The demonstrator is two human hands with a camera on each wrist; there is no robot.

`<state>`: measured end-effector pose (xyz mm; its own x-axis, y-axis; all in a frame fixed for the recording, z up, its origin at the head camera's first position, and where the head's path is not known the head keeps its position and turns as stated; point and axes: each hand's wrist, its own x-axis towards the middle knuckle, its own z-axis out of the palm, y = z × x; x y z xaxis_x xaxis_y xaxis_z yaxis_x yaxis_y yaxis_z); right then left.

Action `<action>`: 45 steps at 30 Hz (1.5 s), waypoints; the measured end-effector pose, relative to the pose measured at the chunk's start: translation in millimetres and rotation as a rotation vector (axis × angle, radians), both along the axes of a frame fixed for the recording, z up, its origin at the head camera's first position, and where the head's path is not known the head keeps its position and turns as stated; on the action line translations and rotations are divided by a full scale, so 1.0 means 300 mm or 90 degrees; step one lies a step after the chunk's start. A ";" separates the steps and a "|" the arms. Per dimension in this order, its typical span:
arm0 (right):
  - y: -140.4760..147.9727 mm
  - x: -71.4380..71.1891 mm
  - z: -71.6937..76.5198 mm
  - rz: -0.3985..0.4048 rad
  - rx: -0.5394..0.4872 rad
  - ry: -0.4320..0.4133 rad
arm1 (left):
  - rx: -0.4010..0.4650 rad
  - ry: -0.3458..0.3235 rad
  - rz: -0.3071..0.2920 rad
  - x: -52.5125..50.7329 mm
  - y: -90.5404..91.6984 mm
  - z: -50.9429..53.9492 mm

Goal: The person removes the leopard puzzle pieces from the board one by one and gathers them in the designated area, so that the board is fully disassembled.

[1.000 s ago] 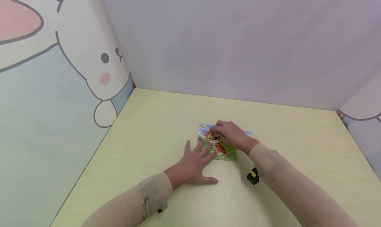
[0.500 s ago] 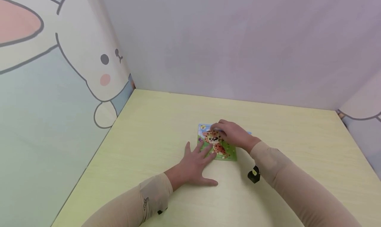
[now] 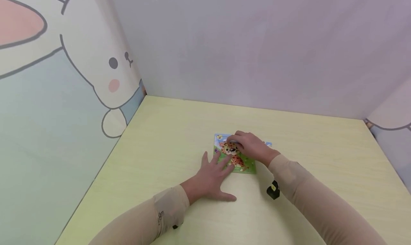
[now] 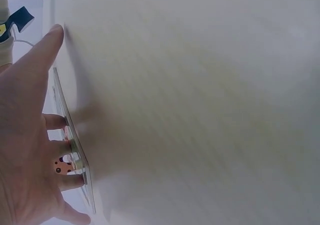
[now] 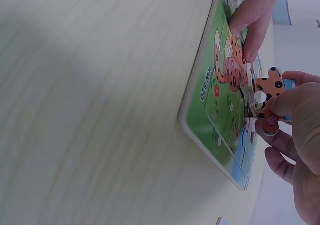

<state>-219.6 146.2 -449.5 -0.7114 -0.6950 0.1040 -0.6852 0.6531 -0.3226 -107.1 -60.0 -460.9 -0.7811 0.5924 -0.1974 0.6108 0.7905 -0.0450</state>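
Note:
A jigsaw puzzle board (image 3: 251,167) with a spotted leopard cub on green grass lies flat on the table. My left hand (image 3: 210,179) is spread, its fingertips resting on the board's lower left; in the left wrist view, those fingers touch its edge. Over the upper right of the board, my right hand (image 3: 252,145) pinches an orange, black-spotted puzzle piece (image 5: 270,91) between thumb and fingers. In the right wrist view this piece stands tilted up from the board. My right hand hides much of the board's upper right corner in the head view.
Just right of my right hand lies a small blue puzzle piece (image 3: 269,144), partly hidden. The pale wooden table (image 3: 167,138) meets a lilac wall (image 3: 244,59) at the back and a rabbit-printed wall (image 3: 74,113) on the left.
My right hand lifts slightly, then settles back over the same part of the board, the pinched piece's tilt shifting. My left hand stays on the board with barely any shift.

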 end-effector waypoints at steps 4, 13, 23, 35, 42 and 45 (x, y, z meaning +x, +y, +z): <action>-0.001 -0.004 0.001 0.003 -0.003 0.020 | -0.008 -0.001 0.002 -0.003 0.001 0.005; 0.001 -0.003 -0.006 0.011 0.006 0.058 | 0.000 -0.011 0.003 -0.003 0.003 0.005; -0.019 0.003 -0.003 -0.011 0.010 0.060 | 0.002 -0.005 0.001 0.000 -0.004 0.003; -0.026 -0.006 0.035 -0.011 0.003 -0.032 | 0.008 0.004 -0.004 0.007 -0.002 -0.001; -0.018 0.014 0.024 0.104 0.036 0.116 | -0.011 0.003 -0.005 0.001 0.005 0.001; -0.010 0.017 0.016 0.121 0.037 0.162 | -0.013 0.006 -0.005 -0.002 0.008 0.005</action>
